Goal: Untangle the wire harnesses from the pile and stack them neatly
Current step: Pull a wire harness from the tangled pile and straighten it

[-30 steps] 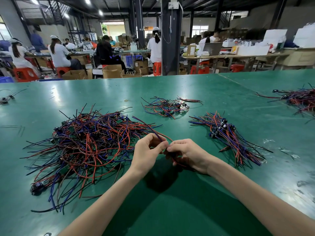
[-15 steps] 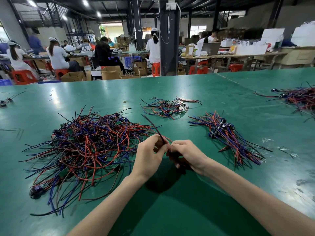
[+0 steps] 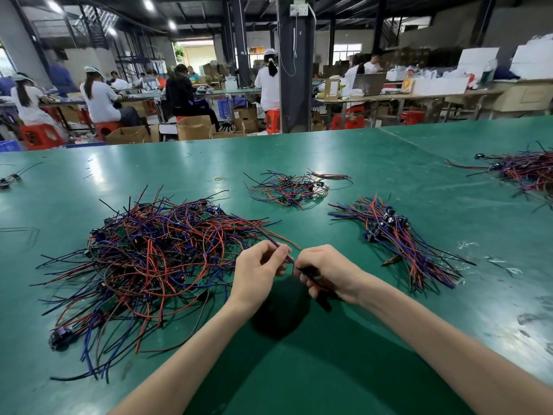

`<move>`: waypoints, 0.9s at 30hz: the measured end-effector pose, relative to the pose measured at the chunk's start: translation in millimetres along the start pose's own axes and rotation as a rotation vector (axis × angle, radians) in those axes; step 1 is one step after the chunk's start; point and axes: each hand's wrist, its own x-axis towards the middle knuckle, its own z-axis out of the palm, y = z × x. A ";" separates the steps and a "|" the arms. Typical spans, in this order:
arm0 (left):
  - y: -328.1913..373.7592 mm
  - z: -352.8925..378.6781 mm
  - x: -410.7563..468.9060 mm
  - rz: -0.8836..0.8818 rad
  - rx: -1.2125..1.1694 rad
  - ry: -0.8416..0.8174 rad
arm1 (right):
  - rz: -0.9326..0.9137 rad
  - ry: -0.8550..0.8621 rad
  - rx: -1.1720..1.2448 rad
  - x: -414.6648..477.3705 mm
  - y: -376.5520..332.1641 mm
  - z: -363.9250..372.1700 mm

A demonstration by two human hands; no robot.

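A big tangled pile (image 3: 149, 259) of red, blue and black wire harnesses lies on the green table (image 3: 299, 369), left of my hands. One harness (image 3: 263, 233) runs out of the pile's right side into my hands. My left hand (image 3: 257, 271) pinches its wires between thumb and fingers. My right hand (image 3: 324, 272) is closed around the same harness, whose dark end pokes out under the palm. To the right lies a straighter stack of harnesses (image 3: 395, 235), all pointing the same way.
A small loose bunch of harnesses (image 3: 290, 187) lies farther back at centre. Another pile (image 3: 526, 169) sits at the far right edge, and a stray harness (image 3: 9, 179) at the far left. Plastic scraps (image 3: 490, 260) lie right of the stack. People work at benches behind.
Both hands have stayed together at the pile's right edge, working the same harness. The wire sticking up from my left hand has swung lower, toward the pile.
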 end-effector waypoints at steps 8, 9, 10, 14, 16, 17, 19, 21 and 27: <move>-2.2 -1.2 -0.2 0.321 0.468 -0.034 | -0.008 0.031 -0.066 1.0 5.7 2.0; -2.1 -1.0 0.9 0.338 0.495 -0.036 | -0.006 0.034 -0.065 1.1 5.6 1.4; -2.0 -0.6 1.6 0.337 0.496 -0.030 | -0.006 0.040 -0.059 1.0 5.6 0.3; 0.9 1.6 5.0 0.144 0.284 0.027 | -0.009 0.057 -0.021 1.1 4.7 -2.7; 1.6 -3.1 8.6 0.047 0.155 0.082 | -0.004 0.046 -0.023 1.1 3.8 -1.0; 1.6 -6.4 10.7 0.020 0.116 0.103 | -0.003 0.039 -0.024 1.1 3.2 -0.2; 0.8 -10.4 13.0 0.013 0.114 0.110 | -0.006 0.031 -0.017 0.7 2.6 -0.3; -0.7 -11.2 11.6 0.072 0.196 0.082 | -0.016 0.029 -0.011 0.0 2.6 -1.7; -5.6 -15.7 11.2 0.463 0.659 0.047 | -0.023 0.015 -0.052 -0.5 3.5 0.7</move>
